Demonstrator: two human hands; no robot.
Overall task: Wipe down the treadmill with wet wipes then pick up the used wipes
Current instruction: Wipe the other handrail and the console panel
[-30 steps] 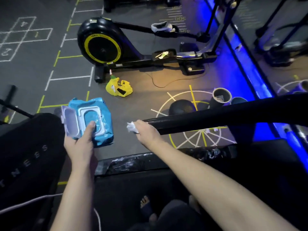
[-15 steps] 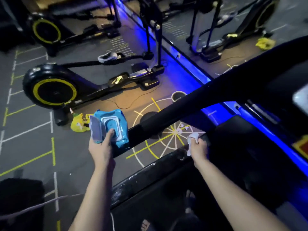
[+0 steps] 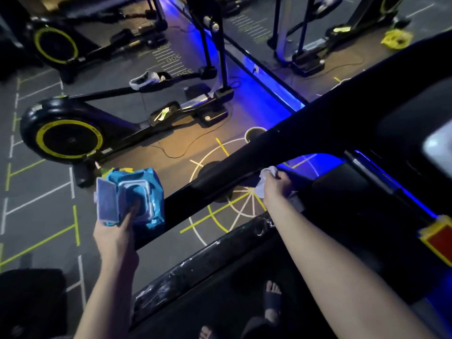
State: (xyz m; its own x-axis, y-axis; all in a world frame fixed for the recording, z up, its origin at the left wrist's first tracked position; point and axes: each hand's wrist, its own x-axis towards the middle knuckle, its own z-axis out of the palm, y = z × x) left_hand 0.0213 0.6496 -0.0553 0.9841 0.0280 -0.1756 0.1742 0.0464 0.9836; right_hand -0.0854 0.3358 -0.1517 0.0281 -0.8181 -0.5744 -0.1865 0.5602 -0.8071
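I stand on a black treadmill whose left handrail [image 3: 281,148] runs diagonally from lower left to upper right. My right hand [image 3: 276,187] grips a crumpled white wet wipe [image 3: 265,177] and holds it against the underside of that rail, about midway along. My left hand [image 3: 115,231] holds a blue wet-wipe pack [image 3: 141,199] out to the left of the rail, its plastic lid flipped open and the thumb lying on the opening. The treadmill's side rail [image 3: 208,270] below looks scuffed with white marks.
A black exercise machine with a yellow-ringed flywheel [image 3: 68,140] stands on the gym floor to the left. A cable [image 3: 176,152] trails across the floor. A round cup-like container [image 3: 254,134] sits beyond the rail. Blue strip lighting [image 3: 274,86] runs along a mirror. My sandalled feet [image 3: 272,299] are on the belt.
My right hand slid the wipe from the rail's near end forward along the handrail toward the console. The view swung right and up. My left hand kept holding the pack.
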